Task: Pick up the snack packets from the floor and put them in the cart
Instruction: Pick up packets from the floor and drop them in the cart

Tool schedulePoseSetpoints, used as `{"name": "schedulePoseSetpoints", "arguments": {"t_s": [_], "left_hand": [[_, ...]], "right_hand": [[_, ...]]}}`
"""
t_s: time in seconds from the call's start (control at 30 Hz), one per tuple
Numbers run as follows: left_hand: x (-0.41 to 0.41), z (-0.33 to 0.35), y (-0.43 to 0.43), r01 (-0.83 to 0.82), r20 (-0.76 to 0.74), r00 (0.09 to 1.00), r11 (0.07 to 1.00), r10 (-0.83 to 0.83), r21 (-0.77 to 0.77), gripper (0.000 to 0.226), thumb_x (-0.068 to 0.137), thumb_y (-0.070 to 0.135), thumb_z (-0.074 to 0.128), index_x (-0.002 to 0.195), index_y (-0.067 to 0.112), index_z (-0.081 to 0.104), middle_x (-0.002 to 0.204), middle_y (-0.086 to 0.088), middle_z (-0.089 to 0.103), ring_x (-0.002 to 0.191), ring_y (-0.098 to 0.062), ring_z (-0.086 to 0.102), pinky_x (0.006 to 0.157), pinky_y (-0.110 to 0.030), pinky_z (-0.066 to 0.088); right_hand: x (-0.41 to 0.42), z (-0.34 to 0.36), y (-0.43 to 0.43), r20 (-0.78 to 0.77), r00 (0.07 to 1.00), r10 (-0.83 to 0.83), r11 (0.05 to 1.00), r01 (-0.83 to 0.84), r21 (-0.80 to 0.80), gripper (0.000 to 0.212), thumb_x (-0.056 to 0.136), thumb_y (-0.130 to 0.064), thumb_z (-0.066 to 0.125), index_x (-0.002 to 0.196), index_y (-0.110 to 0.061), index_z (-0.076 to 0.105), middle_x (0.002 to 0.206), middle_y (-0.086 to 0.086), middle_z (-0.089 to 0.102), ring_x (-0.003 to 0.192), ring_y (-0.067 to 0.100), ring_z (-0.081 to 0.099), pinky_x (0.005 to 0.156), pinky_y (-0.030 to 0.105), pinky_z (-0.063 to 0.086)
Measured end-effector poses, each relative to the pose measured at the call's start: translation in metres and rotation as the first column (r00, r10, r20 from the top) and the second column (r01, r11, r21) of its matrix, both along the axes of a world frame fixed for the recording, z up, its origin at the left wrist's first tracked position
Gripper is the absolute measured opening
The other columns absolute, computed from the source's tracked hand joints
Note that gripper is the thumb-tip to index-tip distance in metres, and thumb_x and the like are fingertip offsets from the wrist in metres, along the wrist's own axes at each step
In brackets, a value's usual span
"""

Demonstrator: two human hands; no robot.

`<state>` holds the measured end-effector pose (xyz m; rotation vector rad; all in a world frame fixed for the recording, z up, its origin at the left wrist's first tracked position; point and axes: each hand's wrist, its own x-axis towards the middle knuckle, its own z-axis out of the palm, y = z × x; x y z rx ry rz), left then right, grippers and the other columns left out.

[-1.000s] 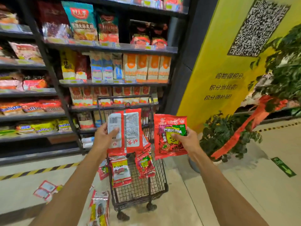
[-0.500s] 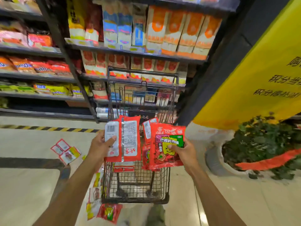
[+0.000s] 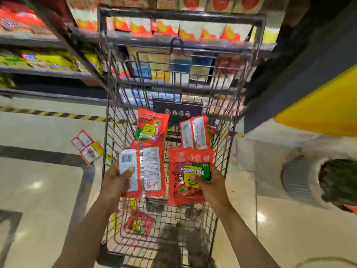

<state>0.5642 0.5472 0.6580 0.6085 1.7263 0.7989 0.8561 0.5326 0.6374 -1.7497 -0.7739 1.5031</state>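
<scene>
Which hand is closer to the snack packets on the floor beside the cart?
Left. The left hand, gripping the barcode packet, is just right of the floor packets; the right hand grips the green-label packet farther across the cart.

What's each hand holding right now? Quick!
Left hand: holding the barcode-side red packet.
Right hand: holding the yellow-face red packet.

Shop aisle; stocked snack shelves [image 3: 48, 60], wire shopping cart [image 3: 181, 16], tiled floor [image 3: 38, 186]
</scene>
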Motion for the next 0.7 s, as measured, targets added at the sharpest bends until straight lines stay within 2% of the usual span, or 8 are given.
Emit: {"name": "schedulePoseSetpoints", "arguments": {"t_s": [0.07, 0.1, 0.2, 0.3, 0.37, 0.43, 0.57, 0.7], "left_hand": [[-0.006, -0.03, 0.006, 0.005, -0.029, 1.0, 1.0, -0.006, -0.004, 0.026, 0.102, 0.007, 0.061, 0.125, 0.017, 0.067, 0.105, -0.007, 0.08, 0.083, -0.023, 0.078, 0.062, -0.033, 0.062], [-0.011, -0.047, 0.01, 0.015, -0.041, 0.999, 1.0, -0.015, -0.008, 0.027, 0.102, 0.008, 0.061, 0.126, 0.018, 0.068, 0.104, -0.005, 0.08, 0.084, -0.023, 0.078, 0.063, -0.035, 0.062], [-0.02, -0.102, 0.018, -0.001, -0.095, 0.995, 0.998, -0.006, -0.071, 0.025, 0.102, 0.011, 0.064, 0.124, 0.023, 0.068, 0.094, 0.0, 0.078, 0.079, -0.027, 0.07, 0.068, -0.041, 0.057], [-0.024, -0.15, 0.023, 0.01, -0.161, 0.986, 0.991, -0.032, -0.133, 0.03, 0.093, 0.007, 0.073, 0.122, 0.006, 0.065, 0.076, 0.01, 0.074, 0.077, -0.024, 0.06, 0.067, -0.032, 0.05], [-0.026, -0.175, 0.025, 0.048, -0.166, 0.983, 0.982, -0.079, -0.184, 0.035, 0.088, 0.013, 0.073, 0.12, 0.005, 0.063, 0.084, 0.008, 0.075, 0.086, -0.028, 0.062, 0.076, -0.034, 0.051], [-0.03, -0.193, 0.026, 0.081, -0.22, 0.964, 0.954, -0.149, -0.29, 0.033, 0.096, 0.018, 0.068, 0.126, 0.008, 0.06, 0.104, -0.005, 0.073, 0.099, -0.036, 0.069, 0.087, -0.045, 0.057], [-0.026, -0.202, 0.034, 0.143, -0.311, 0.916, 0.929, -0.255, -0.341, 0.04, 0.096, 0.021, 0.066, 0.134, 0.012, 0.056, 0.116, -0.01, 0.068, 0.107, -0.035, 0.067, 0.094, -0.051, 0.057], [-0.015, -0.182, 0.032, 0.278, -0.443, 0.833, 0.943, -0.331, -0.181, 0.054, 0.085, 0.013, 0.074, 0.135, 0.019, 0.054, 0.114, -0.006, 0.061, 0.102, -0.027, 0.06, 0.09, -0.044, 0.055]], "right_hand": [[-0.016, -0.031, 0.008, 0.083, 0.996, 0.025, 1.0, -0.024, -0.013, 0.049, 0.09, -0.009, 0.079, 0.133, -0.022, 0.061, 0.113, -0.011, 0.076, 0.104, 0.001, 0.071, 0.089, 0.023, 0.057], [-0.024, -0.045, 0.012, 0.142, 0.99, 0.027, 0.999, -0.023, -0.023, 0.052, 0.091, -0.013, 0.078, 0.138, -0.023, 0.057, 0.114, -0.013, 0.075, 0.105, 0.001, 0.071, 0.088, 0.023, 0.055], [-0.037, -0.078, 0.026, 0.33, 0.943, 0.037, 0.995, -0.005, -0.095, 0.053, 0.095, -0.011, 0.071, 0.143, -0.022, 0.052, 0.108, -0.013, 0.069, 0.106, 0.018, 0.068, 0.089, 0.034, 0.053], [-0.042, -0.11, 0.032, 0.447, 0.892, 0.065, 0.973, 0.042, -0.225, 0.05, 0.096, -0.005, 0.063, 0.142, -0.021, 0.05, 0.091, -0.017, 0.061, 0.091, 0.019, 0.063, 0.079, 0.031, 0.05], [-0.043, -0.128, 0.032, 0.51, 0.852, 0.117, 0.959, 0.037, -0.282, 0.044, 0.095, -0.002, 0.06, 0.135, -0.018, 0.05, 0.083, -0.011, 0.06, 0.082, 0.026, 0.065, 0.065, 0.03, 0.047], [-0.047, -0.14, 0.031, 0.544, 0.828, 0.135, 0.946, 0.056, -0.32, 0.039, 0.095, -0.001, 0.058, 0.13, -0.016, 0.048, 0.088, 0.002, 0.067, 0.081, 0.032, 0.067, 0.061, 0.032, 0.05], [-0.054, -0.148, 0.027, 0.632, 0.764, 0.125, 0.953, 0.085, -0.292, 0.041, 0.095, -0.007, 0.061, 0.131, -0.012, 0.042, 0.111, 0.016, 0.069, 0.096, 0.04, 0.068, 0.075, 0.047, 0.058], [-0.059, -0.124, 0.022, 0.718, 0.68, 0.149, 0.988, -0.073, -0.137, 0.073, 0.087, -0.006, 0.072, 0.15, -0.008, 0.034, 0.139, 0.015, 0.05, 0.132, 0.033, 0.047, 0.11, 0.047, 0.046]]}}
